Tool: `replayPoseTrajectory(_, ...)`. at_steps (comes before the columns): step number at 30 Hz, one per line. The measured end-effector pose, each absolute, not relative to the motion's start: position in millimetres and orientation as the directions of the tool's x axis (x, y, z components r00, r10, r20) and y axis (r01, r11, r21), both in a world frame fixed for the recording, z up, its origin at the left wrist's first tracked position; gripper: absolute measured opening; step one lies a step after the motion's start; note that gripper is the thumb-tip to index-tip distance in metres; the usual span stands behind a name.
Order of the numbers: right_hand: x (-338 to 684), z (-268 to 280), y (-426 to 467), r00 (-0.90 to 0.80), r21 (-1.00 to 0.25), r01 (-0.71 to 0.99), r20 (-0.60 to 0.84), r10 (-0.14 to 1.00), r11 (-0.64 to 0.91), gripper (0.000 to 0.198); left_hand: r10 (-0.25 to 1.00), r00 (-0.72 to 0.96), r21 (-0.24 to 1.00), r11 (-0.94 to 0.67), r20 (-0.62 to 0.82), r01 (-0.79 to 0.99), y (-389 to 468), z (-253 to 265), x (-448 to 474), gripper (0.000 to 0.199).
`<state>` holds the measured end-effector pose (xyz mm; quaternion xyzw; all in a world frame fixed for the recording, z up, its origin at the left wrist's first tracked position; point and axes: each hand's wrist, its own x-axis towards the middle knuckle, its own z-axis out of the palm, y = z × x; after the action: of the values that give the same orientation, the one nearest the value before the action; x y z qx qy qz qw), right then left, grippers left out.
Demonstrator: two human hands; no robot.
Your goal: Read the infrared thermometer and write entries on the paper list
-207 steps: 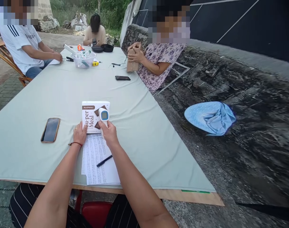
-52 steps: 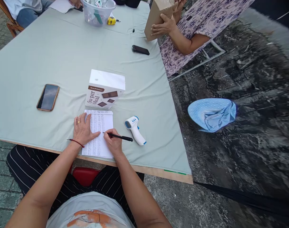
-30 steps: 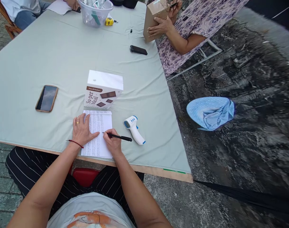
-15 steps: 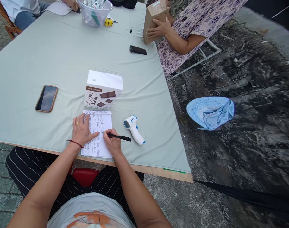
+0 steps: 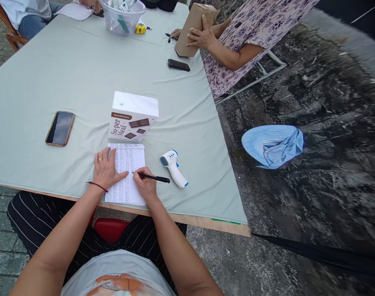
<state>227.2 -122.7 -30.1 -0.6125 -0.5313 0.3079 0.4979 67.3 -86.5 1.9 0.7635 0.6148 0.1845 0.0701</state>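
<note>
A sheet of white paper (image 5: pixel 125 193) covered in columns of small handwriting lies near the table's front edge. Flat on its left side rests my left hand (image 5: pixel 106 167), fingers spread, a ring and a red cord bracelet on it. My right hand (image 5: pixel 146 185) grips a black pen (image 5: pixel 158 178), its tip at the middle of the paper. Just behind the paper stands a white "Su-per Meal" box (image 5: pixel 133 117). To the right of my right hand lies a white and blue infrared thermometer (image 5: pixel 174 168).
A phone (image 5: pixel 60 128) lies at left, another dark phone (image 5: pixel 178 65) farther back. A plastic basket (image 5: pixel 122 24) and a yellow tape measure (image 5: pixel 140 28) stand at the back. A person at right holds a cardboard box (image 5: pixel 190 37). A blue hat (image 5: pixel 272 146) is off the table's right side.
The person at right has tilted the cardboard box and shifted it left, and their other hand now shows at the small black object beside it. My hands look the same.
</note>
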Motion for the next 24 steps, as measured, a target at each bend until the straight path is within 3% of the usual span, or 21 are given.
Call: replayPoseTrajectory(24,226.1,-27.0,-123.2,0.3,-0.943,0.332,0.127,0.946,0.021,0.011,0.969,0.164,0.345,-0.22,0.184,0.913,-86.9,3.5,68.1,0.089)
